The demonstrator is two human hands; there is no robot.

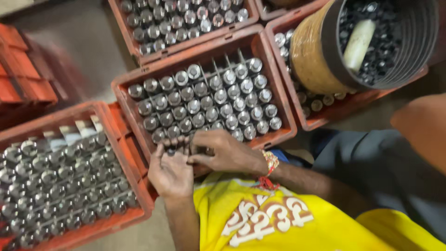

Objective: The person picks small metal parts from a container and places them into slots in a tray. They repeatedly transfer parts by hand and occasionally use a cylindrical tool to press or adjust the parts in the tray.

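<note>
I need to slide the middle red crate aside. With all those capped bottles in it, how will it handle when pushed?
The red crate probably pushes heavy: nearly every cell holds a capped bottle. Its dividers keep the bottles upright and apart, so tipping seems unlikely, though they may rattle. The walls look like stiff plastic, so it should slide as one piece rather than flex.

red rectangular crates [274, 135] of capped bottles [209, 100]; round yellow-wrapped tub [309, 53] at upper right.

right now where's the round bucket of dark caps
In the head view, the bucket lies tipped at upper right, resting on the right-hand red crate, beside the middle crate.
</note>
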